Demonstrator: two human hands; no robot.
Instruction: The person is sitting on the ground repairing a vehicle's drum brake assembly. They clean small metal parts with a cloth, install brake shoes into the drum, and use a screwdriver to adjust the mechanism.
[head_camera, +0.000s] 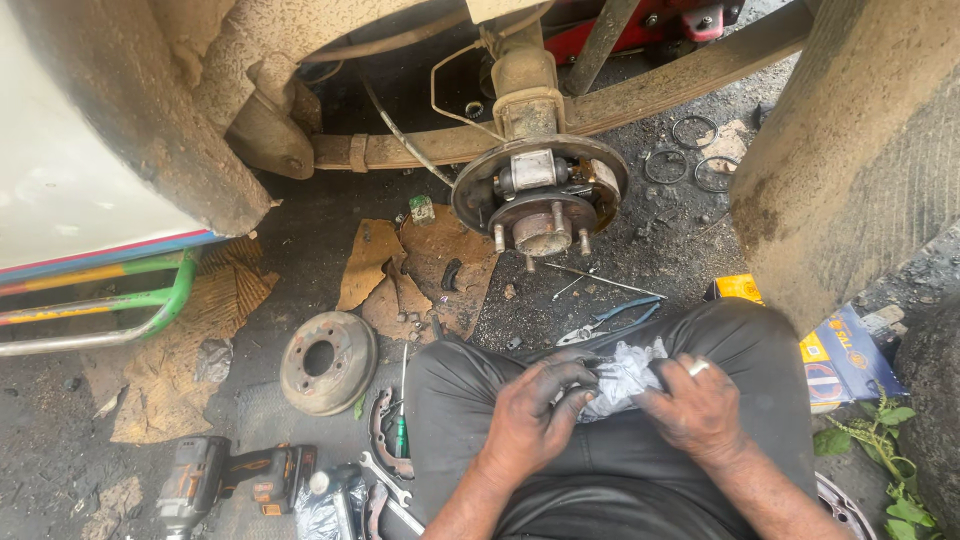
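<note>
- A crumpled white rag rests on the seated person's lap, pinched between both hands.
- The left hand curls its fingers closed on the rag's near edge; the right hand grips the other side.
- Straight ahead on the ground, a bare wheel hub; the brake drum lies to the left.

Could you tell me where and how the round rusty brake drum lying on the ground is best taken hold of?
The round rusty brake drum lies flat, open face up, left of the person's knee. Probably best: come from above, set the grip on its raised outer rim, fingers inside, thumb outside. The rim stands clear of the ground; the central hole looks too small for a firm hold.
</note>
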